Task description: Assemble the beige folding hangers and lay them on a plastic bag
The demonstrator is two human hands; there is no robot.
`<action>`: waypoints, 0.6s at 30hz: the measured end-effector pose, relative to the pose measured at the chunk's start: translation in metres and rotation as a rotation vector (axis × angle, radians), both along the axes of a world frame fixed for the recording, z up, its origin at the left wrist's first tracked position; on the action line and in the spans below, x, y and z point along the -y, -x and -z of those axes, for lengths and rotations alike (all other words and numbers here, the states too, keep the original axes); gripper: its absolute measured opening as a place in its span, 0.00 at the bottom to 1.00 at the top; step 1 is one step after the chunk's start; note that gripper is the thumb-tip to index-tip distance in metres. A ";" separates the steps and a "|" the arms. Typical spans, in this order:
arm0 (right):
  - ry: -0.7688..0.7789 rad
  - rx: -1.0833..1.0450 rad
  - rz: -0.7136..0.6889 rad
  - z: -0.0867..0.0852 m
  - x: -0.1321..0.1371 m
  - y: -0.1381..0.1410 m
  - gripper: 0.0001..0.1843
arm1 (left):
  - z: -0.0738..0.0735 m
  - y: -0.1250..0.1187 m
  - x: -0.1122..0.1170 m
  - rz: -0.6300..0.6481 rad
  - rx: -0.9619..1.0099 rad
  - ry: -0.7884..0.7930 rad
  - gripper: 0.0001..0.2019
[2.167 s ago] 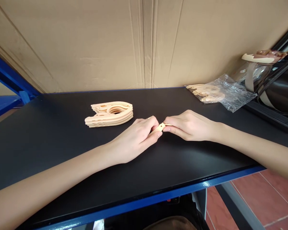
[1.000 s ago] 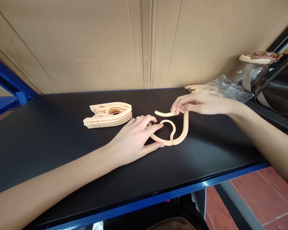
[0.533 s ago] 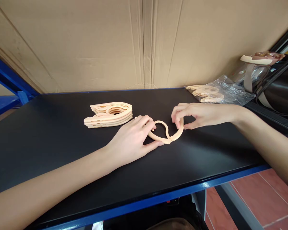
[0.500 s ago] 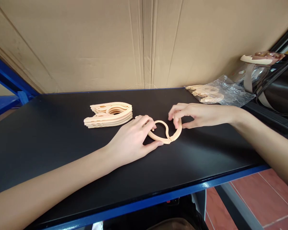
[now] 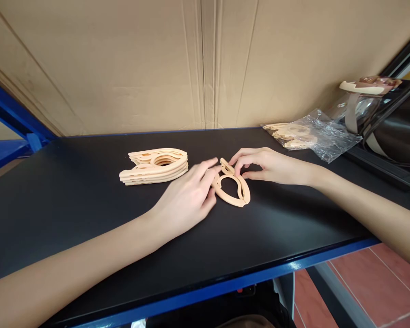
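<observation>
A peach folding plastic hanger [image 5: 233, 187] lies folded up on the black shelf top [image 5: 89, 205], between my two hands. My left hand [image 5: 187, 198] rests beside its left edge, fingers stretched out and touching it. My right hand [image 5: 263, 165] pinches the hanger's upper end with fingertips curled together. A stack of several folded hangers of the same colour [image 5: 155, 165] lies to the left of my left hand.
A clear plastic bag with more peach hangers [image 5: 307, 134] lies at the back right. A cardboard sheet [image 5: 191, 64] forms the back wall. Dark bins with a packed hanger on top [image 5: 369, 85] stand at the far right. The shelf's blue front edge [image 5: 225, 284] runs below my arms.
The hanger went from spread open to folded shut: my right hand swung its arm in toward the left. My left fingers have straightened out beside it.
</observation>
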State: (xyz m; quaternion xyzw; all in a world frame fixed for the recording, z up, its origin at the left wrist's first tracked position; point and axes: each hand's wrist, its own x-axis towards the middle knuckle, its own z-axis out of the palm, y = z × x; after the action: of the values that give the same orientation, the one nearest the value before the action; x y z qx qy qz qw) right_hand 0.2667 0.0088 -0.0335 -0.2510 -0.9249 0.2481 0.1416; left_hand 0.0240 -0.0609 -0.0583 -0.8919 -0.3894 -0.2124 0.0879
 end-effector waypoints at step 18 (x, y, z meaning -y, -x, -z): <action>-0.353 0.434 0.989 -0.051 -0.060 -0.137 0.17 | -0.058 0.001 -0.047 0.312 -0.444 0.500 0.49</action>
State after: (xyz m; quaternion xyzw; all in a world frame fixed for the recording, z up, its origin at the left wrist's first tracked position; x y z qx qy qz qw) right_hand 0.4042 0.0689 0.0178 -0.6721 -0.7326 -0.0637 0.0873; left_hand 0.0231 -0.0137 0.0001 -0.9588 -0.2601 0.0771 -0.0836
